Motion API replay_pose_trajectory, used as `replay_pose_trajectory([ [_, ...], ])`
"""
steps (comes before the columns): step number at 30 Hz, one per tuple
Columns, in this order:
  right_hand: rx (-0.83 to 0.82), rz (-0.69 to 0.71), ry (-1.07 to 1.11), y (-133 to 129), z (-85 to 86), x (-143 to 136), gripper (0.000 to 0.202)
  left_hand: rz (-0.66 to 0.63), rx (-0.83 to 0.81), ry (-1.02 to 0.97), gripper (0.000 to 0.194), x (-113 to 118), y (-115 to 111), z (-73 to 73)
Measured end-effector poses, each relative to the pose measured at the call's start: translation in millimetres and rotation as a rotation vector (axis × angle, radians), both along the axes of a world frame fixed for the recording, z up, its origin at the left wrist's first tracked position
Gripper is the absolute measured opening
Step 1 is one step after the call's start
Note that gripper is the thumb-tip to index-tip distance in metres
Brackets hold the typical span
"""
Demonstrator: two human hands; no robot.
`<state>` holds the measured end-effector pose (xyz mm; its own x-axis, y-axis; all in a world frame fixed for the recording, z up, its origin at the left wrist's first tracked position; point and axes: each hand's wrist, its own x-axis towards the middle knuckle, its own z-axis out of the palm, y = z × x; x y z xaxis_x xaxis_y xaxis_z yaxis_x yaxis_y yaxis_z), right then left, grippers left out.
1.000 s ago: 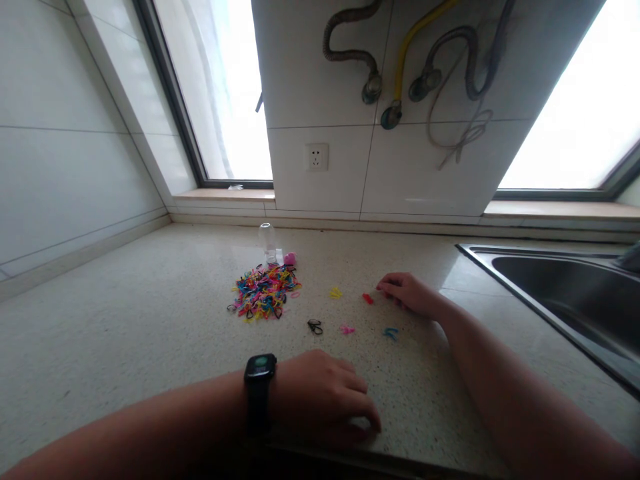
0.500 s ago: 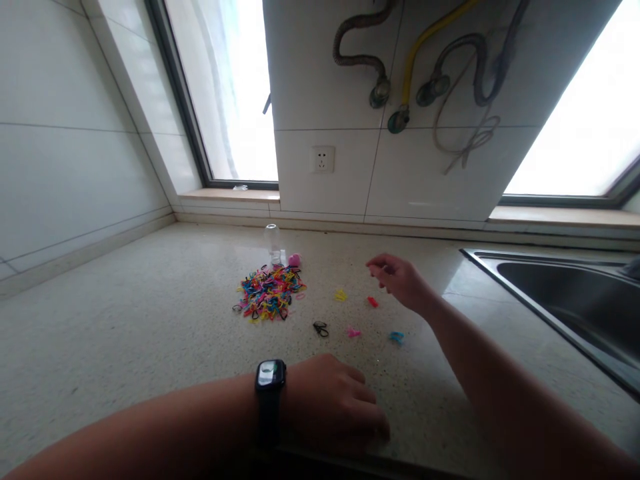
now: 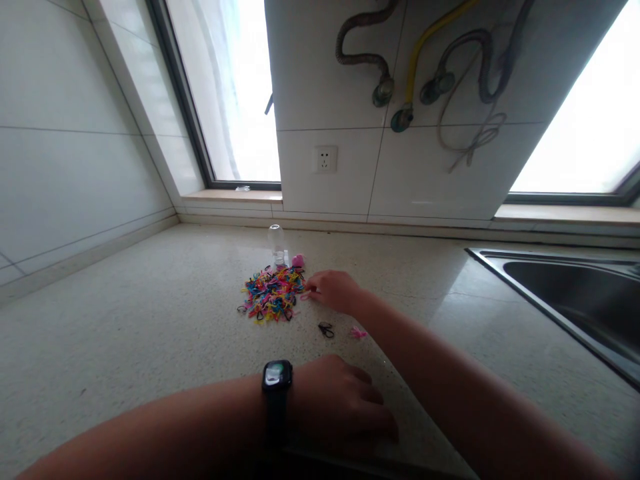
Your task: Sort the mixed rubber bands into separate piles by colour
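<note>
Bright windows flank a tiled wall (image 3: 330,187) with hoses (image 3: 363,59) above a speckled countertop (image 3: 190,300) and what looks like a steel sink (image 3: 575,293).

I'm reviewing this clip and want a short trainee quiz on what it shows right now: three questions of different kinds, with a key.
1. Multiple choice: Which of these are the fingertips of the right hand nearest to?
A) the sink
B) the pile of small coloured loops
C) the wall socket
2. True or false: The watch is worn on the right wrist.
3. Fill in the colour: Next to the small black cluster, on the side towards the right forearm, lies a small ____ cluster.

Key: 1: B. 2: False; the watch is on the left wrist. 3: pink.
</note>
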<state>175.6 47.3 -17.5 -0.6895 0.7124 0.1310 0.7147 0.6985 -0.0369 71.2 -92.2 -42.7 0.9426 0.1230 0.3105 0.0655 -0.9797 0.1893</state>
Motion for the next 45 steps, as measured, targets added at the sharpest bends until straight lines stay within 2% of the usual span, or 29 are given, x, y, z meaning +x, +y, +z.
replay_pose_trajectory([
  [5,0.032,-0.005,-0.056,1.0,-2.2,-10.1,0.029,0.008,-0.001,-0.021,0.02,-1.0,-0.5,0.3],
  [9,0.028,-0.006,-0.02,-3.5,3.2,-3.5,0.025,0.002,0.002,-0.011,0.021,-1.4,0.1,1.3],
  [12,-0.016,-0.006,0.092,-9.7,9.3,15.7,0.019,0.003,-0.004,0.001,0.022,-1.3,0.5,1.3],
  [17,-0.151,-0.02,0.294,-27.1,14.3,66.0,0.016,0.023,-0.01,0.013,0.021,-0.8,0.4,0.0],
  [21,-0.303,-0.046,0.355,-44.7,11.5,100.8,0.018,0.023,-0.015,0.031,0.02,-0.5,-0.3,0.4],
  [25,-0.399,-0.047,0.328,-54.6,8.6,118.1,0.019,0.028,-0.021,0.032,0.019,-1.0,-1.1,0.9],
  [33,-0.337,0.042,0.189,-60.6,14.1,117.3,0.016,0.032,-0.024,0.037,0.018,0.0,-1.8,1.9],
  [41,-0.281,0.028,0.197,-68.7,16.3,115.3,0.023,0.034,-0.028,0.019,0.018,0.0,-2.8,0.7],
  [45,-0.291,0.052,0.188,-74.4,19.0,110.5,0.033,0.038,-0.024,0.013,0.019,0.4,-3.0,0.9],
])
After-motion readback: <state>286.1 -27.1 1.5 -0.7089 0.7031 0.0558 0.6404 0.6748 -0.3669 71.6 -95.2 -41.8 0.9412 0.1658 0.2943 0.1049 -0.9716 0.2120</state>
